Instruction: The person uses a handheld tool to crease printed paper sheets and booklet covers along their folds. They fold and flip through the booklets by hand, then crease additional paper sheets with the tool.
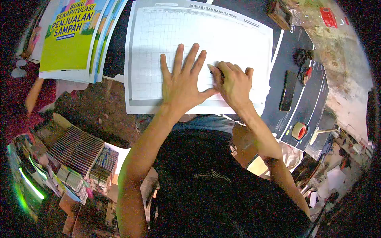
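Note:
A large white sheet [238, 43] with a printed grid and a heading along its top edge lies in front of me. My left hand [183, 81] rests flat on its middle, fingers spread, holding nothing. Just to the right, my right hand [233, 81] is closed over the sheet around a small dark object, mostly hidden by the fingers; a pale tip shows by the index finger. The left thumb reaches close to the right hand.
Printed covers in yellow-green and blue [67, 39] lie stacked at upper left. On the dark mat [274, 99] at right are a black bar [287, 91], a tape roll [299, 130] and a dark tool [303, 57]. Bundled booklets [75, 148] stand at lower left.

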Demonstrator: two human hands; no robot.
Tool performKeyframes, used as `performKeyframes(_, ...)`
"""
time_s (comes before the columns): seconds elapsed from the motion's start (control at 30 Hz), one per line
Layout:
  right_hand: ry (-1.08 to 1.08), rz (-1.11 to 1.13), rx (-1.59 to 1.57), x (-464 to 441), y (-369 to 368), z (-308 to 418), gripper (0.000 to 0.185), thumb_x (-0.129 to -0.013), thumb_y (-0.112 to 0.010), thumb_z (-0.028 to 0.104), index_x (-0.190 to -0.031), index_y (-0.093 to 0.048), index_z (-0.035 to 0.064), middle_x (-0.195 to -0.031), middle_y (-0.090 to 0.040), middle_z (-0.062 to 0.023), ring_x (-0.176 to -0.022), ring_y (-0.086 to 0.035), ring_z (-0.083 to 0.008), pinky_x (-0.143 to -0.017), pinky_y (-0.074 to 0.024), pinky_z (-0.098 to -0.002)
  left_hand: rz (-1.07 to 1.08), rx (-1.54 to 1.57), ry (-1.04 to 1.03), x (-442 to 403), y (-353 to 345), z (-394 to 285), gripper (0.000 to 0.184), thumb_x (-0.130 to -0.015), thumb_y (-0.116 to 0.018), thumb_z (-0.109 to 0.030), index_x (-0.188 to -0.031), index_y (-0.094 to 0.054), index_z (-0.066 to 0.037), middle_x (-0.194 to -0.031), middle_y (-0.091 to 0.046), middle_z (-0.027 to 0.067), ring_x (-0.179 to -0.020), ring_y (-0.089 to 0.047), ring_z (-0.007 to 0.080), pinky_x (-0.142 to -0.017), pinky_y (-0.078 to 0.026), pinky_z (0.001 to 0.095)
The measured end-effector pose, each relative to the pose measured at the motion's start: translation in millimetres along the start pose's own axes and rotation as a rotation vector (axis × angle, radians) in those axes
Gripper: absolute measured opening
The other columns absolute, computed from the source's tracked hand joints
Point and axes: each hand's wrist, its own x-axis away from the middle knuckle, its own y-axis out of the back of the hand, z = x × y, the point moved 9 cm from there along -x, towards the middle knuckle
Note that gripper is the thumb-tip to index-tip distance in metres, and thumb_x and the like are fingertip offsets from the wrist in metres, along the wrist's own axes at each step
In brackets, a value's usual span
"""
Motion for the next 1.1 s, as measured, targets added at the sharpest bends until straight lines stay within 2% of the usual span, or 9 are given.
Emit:
performKeyframes(0.37,0.057,0.028,-0.168,-0.2,-6.6,0.2,0.025,-0.096,-0.063,0.039,-0.09,-0.069,0.016,-0.078,-0.068,-0.0031,-0.076,-0.067,-0.0235,-0.075,-0.0346,-0.0463,-0.005,-0.041,-0.005,-1.0,0.6,-1.1,0.112,-0.066,-0.071,-0.079,-0.156,-0.038,-0.02,-0.166,-0.024,0.0043,-0.154,-0.014,0.0346,-0.114,-0.006,0.0743)
performKeyframes(0.47,-0.099,0.12,-0.178,-3.1,-8.8,-11.4,0.027,-0.096,-0.061,0.04,-0.09,-0.07,0.0152,-0.079,-0.07,-0.0044,-0.076,-0.067,-0.0246,-0.075,-0.0353,-0.0466,-0.017,-0.035,0.003,-0.9,4.2,-2.0,0.108,-0.067,-0.07,-0.078,-0.153,-0.043,-0.017,-0.164,-0.029,0.0048,-0.154,-0.015,0.0333,-0.115,-0.01,0.073)
performKeyframes(0.57,-0.05,0.023,-0.107,-4.2,-0.6,-6.6,0.028,-0.096,-0.061,0.041,-0.092,-0.071,0.0155,-0.081,-0.071,-0.0049,-0.077,-0.067,-0.0245,-0.076,-0.0361,-0.0472,-0.042,-0.036,-0.01,-0.2,4.5,-2.5,0.108,-0.067,-0.069,-0.079,-0.152,-0.044,-0.017,-0.164,-0.029,0.0045,-0.154,-0.015,0.0329,-0.115,-0.009,0.0732)
performKeyframes(0.8,-0.004,-0.052,-0.096,-0.3,-1.7,-5.5,0.028,-0.095,-0.063,0.042,-0.092,-0.072,0.0165,-0.084,-0.071,-0.0003,-0.078,-0.068,-0.0223,-0.078,-0.0368,-0.0483,-0.058,-0.038,-0.012,0.0,3.6,-2.4,0.109,-0.067,-0.067,-0.081,-0.152,-0.044,-0.017,-0.164,-0.029,0.0039,-0.154,-0.016,0.0325,-0.116,-0.007,0.0726)
performKeyframes(0.9,0.003,-0.004,-0.08,-2.6,-1.7,-4.7,0.027,-0.094,-0.063,0.042,-0.093,-0.073,0.0167,-0.085,-0.072,0.0003,-0.079,-0.069,-0.0214,-0.078,-0.0369,-0.0488,-0.064,-0.036,-0.012,0.4,3.6,-2.3,0.109,-0.067,-0.068,-0.081,-0.152,-0.045,-0.017,-0.164,-0.029,0.0039,-0.153,-0.017,0.0328,-0.116,-0.008,0.0723)
performKeyframes(1.1,0.063,-0.063,-0.154,-2.5,-3.9,-8.0,0.026,-0.094,-0.064,0.042,-0.095,-0.073,0.0173,-0.084,-0.072,0.0003,-0.081,-0.069,-0.0206,-0.078,-0.0362,-0.048,-0.046,-0.037,-0.008,-0.9,4.3,-3.6,0.108,-0.067,-0.07,-0.079,-0.152,-0.045,-0.016,-0.164,-0.03,0.0041,-0.153,-0.017,0.0335,-0.115,-0.009,0.0722)
